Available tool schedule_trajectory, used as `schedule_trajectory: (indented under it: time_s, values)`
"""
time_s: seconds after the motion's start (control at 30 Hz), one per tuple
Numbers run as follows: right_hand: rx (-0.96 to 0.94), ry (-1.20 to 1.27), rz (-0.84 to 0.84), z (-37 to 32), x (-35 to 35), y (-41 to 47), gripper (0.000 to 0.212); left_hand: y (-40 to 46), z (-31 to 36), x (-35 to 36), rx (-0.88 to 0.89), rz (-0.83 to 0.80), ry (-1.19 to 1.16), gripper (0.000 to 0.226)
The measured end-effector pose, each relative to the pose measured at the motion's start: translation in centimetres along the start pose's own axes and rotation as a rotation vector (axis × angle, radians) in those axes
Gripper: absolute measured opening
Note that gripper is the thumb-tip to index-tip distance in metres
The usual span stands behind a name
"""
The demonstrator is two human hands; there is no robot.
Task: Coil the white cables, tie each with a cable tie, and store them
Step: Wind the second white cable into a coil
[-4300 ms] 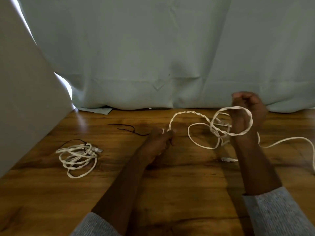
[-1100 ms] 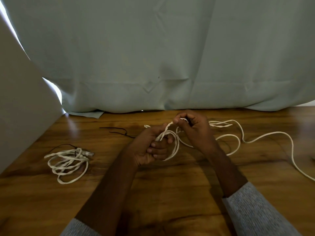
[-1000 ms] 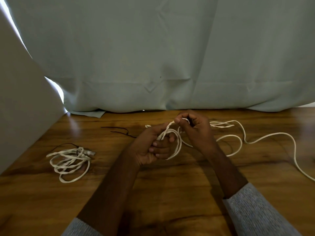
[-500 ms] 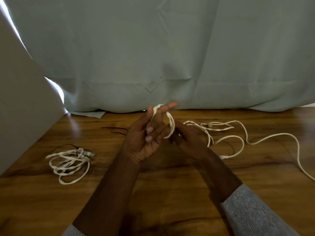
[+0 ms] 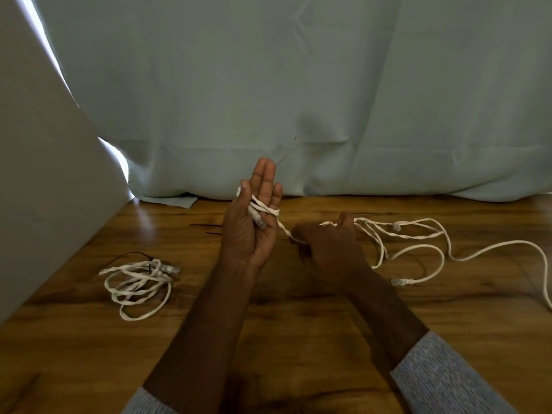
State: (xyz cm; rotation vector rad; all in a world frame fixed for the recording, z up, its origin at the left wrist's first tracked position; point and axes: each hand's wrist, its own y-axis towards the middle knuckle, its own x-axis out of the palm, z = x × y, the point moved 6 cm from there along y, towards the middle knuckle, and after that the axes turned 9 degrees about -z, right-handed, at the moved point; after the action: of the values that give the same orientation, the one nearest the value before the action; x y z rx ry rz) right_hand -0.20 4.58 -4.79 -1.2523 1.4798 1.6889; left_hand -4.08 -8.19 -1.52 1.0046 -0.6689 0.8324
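My left hand point(image 5: 254, 222) is raised palm up with its fingers straight. A white cable point(image 5: 418, 249) is wound across its palm and round the fingers, and a clear connector lies on the palm. From there the cable runs down to my right hand point(image 5: 328, 246), which grips it with curled fingers just above the table. The remaining length lies in loose loops to the right. A second white cable point(image 5: 137, 282) lies coiled at the left with a thin black tie on it. A loose black cable tie point(image 5: 206, 227) lies behind my left hand.
The wooden table point(image 5: 283, 339) ends at a pale green curtain point(image 5: 298, 100) along the back. A grey panel point(image 5: 44, 174) leans in at the left edge. Loose cable reaches the right border of the view.
My left hand has risen and straightened its fingers, with the cable now wound round it. My right hand has dropped lower and to the right, drawing the cable taut.
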Motion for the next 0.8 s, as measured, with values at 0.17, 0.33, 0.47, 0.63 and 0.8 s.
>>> schedule_trajectory:
  time_s: [0.17, 0.33, 0.47, 0.63, 0.8]
  values:
    - [-0.116, -0.068, -0.053, -1.3, 0.1, -0.1, 0.037, 0.2, -0.7, -2.2, 0.026, 0.156, 0.524, 0.043]
    - [-0.197, 0.001, 0.011, -2.0, -1.0, -0.6, 0.022, -0.6, -1.8, -1.6, 0.178, -0.097, 1.596, 0.034]
    - [-0.164, 0.058, 0.097, 0.0, -3.0, -0.7, 0.009, -0.5, -3.0, -2.5, 0.214, -0.206, 1.998, 0.029]
    - [-0.113, 0.306, -0.127, 3.4, -2.0, -1.3, 0.028, -0.4, -3.3, -4.1, 0.036, -0.213, 1.888, 0.041]
    - [-0.081, 0.702, -0.270, 4.8, -0.7, -1.7, 0.024, -1.6, -4.9, -3.6, -0.453, -0.238, 1.605, 0.063]
